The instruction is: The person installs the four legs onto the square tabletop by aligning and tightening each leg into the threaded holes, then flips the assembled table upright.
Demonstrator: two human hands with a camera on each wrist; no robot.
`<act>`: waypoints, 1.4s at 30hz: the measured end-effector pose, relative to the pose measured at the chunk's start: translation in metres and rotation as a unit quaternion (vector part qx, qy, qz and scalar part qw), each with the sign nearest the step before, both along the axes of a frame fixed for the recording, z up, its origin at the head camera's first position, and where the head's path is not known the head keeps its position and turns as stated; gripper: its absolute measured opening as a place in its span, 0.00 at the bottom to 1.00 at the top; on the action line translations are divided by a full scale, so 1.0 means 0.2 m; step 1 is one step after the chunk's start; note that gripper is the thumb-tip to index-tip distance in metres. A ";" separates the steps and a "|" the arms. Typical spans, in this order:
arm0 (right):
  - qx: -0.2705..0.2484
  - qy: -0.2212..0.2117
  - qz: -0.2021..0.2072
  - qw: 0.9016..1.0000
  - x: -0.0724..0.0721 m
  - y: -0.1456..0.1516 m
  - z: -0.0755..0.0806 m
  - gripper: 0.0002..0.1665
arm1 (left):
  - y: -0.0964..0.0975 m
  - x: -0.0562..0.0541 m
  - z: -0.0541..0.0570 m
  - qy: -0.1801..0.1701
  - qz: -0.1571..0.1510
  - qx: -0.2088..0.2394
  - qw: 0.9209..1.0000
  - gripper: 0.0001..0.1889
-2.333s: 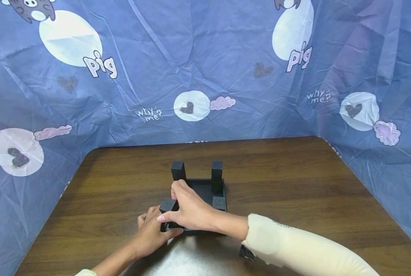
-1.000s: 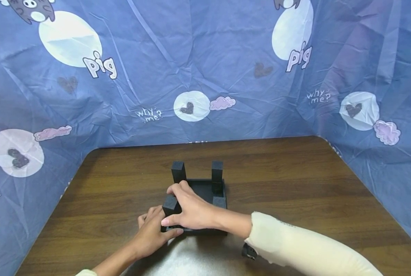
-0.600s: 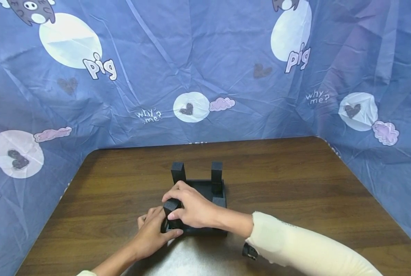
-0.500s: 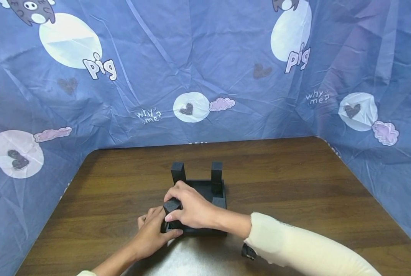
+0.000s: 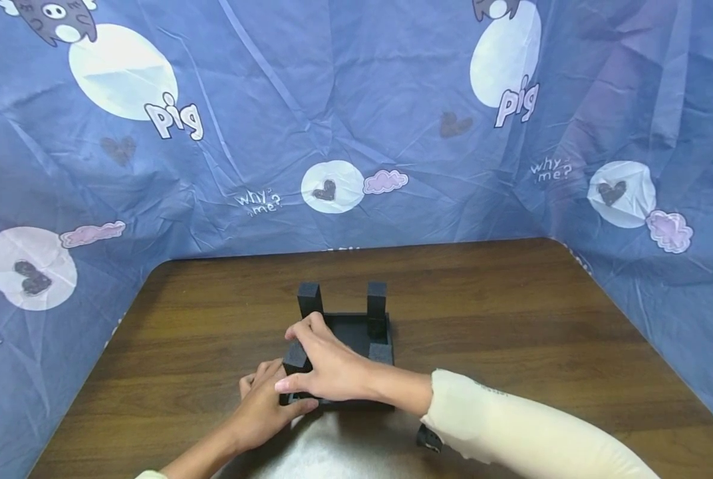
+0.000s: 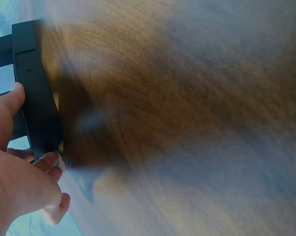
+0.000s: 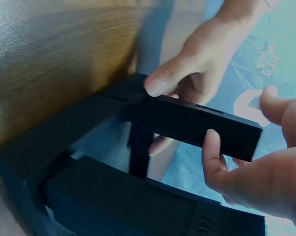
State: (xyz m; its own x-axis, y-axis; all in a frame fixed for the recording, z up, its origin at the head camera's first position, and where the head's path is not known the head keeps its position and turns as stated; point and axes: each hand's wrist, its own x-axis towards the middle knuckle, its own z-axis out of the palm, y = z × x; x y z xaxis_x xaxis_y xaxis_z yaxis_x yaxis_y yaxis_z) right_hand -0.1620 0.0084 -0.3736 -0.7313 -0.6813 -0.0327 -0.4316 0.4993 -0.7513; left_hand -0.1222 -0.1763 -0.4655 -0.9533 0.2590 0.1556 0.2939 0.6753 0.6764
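One black square base [image 5: 356, 332] lies flat near the middle of the brown wooden counter [image 5: 512, 319]. Two black posts, the rear-left post [image 5: 309, 299] and the rear-right post [image 5: 377, 307], stand upright at its far corners. A short black block [image 5: 382, 351] sits at the near-right corner. A fourth black post [image 5: 296, 359] stands at the near-left corner, long axis roughly vertical; whether it is fully seated cannot be told.

The right hand [image 5: 326, 366] pinches this fourth post between thumb and curled fingers from above, as the right wrist view also shows [image 7: 202, 125]. The left hand [image 5: 263, 406] grips the near-left edge of the base, thumb on the outer side wall and fingers curled behind it, per the left wrist view [image 6: 20, 162].

Open counter surrounds the base on all sides, widest to the right. A blue printed cloth [image 5: 356, 120] rises at the rear and both side edges. A small dark object [image 5: 426, 438] lies below the right sleeve, unidentifiable.
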 end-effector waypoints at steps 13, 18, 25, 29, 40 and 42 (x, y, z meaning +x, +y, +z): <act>0.014 0.032 0.007 0.999 -0.01 0.02 0.05 0.17 | 0.00 0.00 0.03 -0.047 0.015 -0.020 0.999 0.31; 0.013 0.033 -0.019 0.999 -0.02 0.01 0.03 0.19 | 0.00 0.00 0.03 -0.056 0.017 -0.023 0.998 0.27; 0.025 0.028 -0.024 0.999 -0.03 0.00 0.02 0.23 | 0.00 0.00 0.03 -0.054 0.018 -0.011 0.998 0.34; 0.026 -0.001 -0.002 1.000 -0.05 0.02 0.06 0.25 | 0.00 0.00 0.02 -0.051 0.019 -0.014 0.998 0.34; 0.004 0.016 0.082 0.996 -0.10 0.06 0.11 0.28 | 0.00 0.00 0.02 -0.035 0.018 -0.024 0.999 0.35; 0.004 0.013 0.076 0.997 -0.09 0.05 0.10 0.24 | 0.00 0.00 0.02 -0.037 0.016 -0.023 0.999 0.35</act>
State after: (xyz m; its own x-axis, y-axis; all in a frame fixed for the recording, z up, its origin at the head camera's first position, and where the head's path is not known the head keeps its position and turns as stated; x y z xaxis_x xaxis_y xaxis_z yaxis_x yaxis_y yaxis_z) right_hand -0.1809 0.0180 -0.3543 -0.6209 -0.7836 -0.0211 -0.5210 0.4326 -0.7358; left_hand -0.1228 -0.1767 -0.4606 -0.9698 0.2330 0.0724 0.2213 0.7149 0.6632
